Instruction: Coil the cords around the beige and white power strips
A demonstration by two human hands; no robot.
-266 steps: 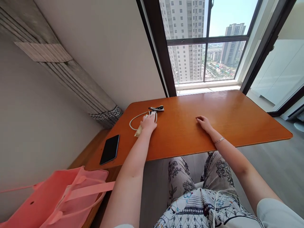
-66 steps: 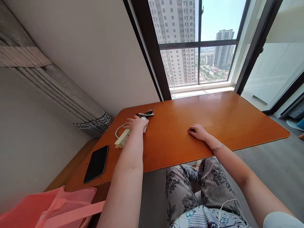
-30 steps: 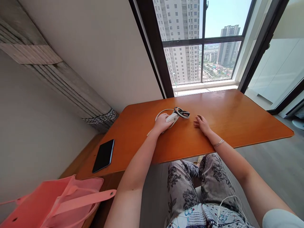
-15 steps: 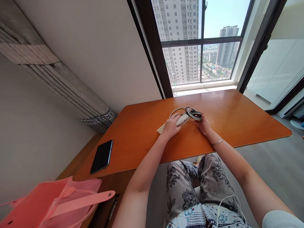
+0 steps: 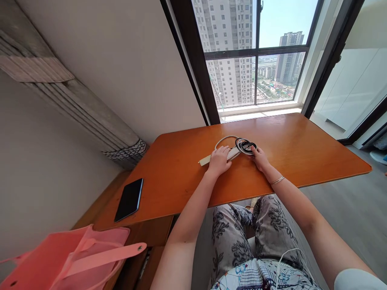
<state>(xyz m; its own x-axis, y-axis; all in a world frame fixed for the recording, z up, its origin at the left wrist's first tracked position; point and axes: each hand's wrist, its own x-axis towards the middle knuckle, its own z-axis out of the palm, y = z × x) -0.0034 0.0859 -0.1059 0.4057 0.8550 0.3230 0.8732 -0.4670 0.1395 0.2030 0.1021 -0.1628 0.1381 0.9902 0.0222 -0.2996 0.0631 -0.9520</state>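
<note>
A cream power strip point(image 5: 206, 159) with a white cord loop point(image 5: 223, 139) lies at the middle of the orange-brown table point(image 5: 302, 153). My left hand point(image 5: 219, 160) rests on top of the strip, fingers curled over it. A coiled black and white cable point(image 5: 245, 146) lies at the strip's right end. My right hand point(image 5: 259, 158) touches that coil with its fingertips, fingers bent.
A black phone point(image 5: 130, 199) lies flat at the table's left near corner. A pink bag point(image 5: 75, 257) with straps sits at the lower left. A folded grey mat point(image 5: 78, 108) leans along the left wall. A large window is behind the table.
My left hand has slid the power strip and cables from the table's left side to the middle. My right hand has come up to the coiled cable.
</note>
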